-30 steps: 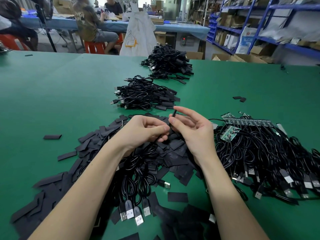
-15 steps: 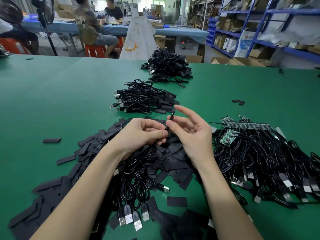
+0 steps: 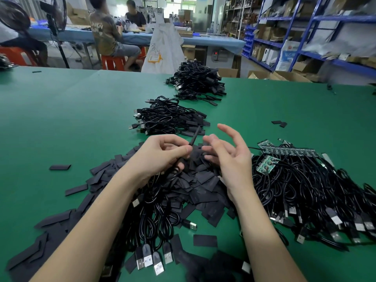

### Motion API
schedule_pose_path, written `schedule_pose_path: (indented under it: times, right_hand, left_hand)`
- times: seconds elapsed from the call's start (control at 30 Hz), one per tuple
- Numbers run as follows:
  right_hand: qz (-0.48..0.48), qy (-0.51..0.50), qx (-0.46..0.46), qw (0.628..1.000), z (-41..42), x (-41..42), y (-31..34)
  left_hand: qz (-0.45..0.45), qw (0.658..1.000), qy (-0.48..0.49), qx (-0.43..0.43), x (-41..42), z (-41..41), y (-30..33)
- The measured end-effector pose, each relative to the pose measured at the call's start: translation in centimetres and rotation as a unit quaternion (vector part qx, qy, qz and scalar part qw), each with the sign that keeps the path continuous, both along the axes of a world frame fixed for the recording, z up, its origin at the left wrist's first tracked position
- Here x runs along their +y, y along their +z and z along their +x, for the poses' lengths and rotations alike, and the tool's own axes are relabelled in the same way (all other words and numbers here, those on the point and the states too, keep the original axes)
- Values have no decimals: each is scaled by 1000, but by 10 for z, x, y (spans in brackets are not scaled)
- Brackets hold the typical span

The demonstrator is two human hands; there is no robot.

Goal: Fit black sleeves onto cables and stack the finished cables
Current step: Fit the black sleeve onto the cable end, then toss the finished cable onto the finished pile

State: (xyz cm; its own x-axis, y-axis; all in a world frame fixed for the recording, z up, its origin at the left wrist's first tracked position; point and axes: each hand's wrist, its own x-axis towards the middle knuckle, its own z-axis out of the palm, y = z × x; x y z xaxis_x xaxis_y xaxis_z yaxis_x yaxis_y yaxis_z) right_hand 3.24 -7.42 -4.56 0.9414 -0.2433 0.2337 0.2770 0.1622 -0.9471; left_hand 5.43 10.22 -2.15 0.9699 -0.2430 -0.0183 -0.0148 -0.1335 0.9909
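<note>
Now left hand (image 3: 160,153) round sleeve (image 3: 193,137) (right (image 3: 227,157) slack)

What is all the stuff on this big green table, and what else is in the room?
Table: one, green, fills the view.
Loose sleeves: a heap, black, flat, under the hands.
Sleeved cable: one, black, pinched by the left hand.
Near cable pile: one, black, beyond the hands.
Far cable pile: one, black, at the far edge.
Cables with circuit boards: a heap, black with green boards, at right.
Bag: one, white, past the table.
Shelves: blue, at right.
Seated people: at least two, at the blue table behind.
Left hand: pinching the cable.
Right hand: open, holding nothing.
</note>
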Motion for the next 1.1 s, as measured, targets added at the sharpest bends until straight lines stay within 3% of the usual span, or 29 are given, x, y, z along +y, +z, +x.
schedule_pose_path:
  times: [0.2,0.47,0.57,0.7,0.87,1.1]
  right_hand:
    - [66,-18,41,997,-1,-11,4]
    - [73,-1,68,995,-1,-16,5]
    - [71,-1,75,995,-1,-16,4]
    - [67,6,80,995,1,-17,1]
    - [67,18,82,994,4,-18,-3]
    - [60,13,83,995,4,-16,-3]
  left_hand:
    - [174,977,39,-114,4,20,40]
    - [489,834,54,-249,-46,118,83]
    - [553,779,67,-289,-62,150,73]
    - [595,738,67,-311,-73,184,46]
    - [619,726,81,-288,-73,207,5]
    - [556,769,95,-302,-66,187,7]
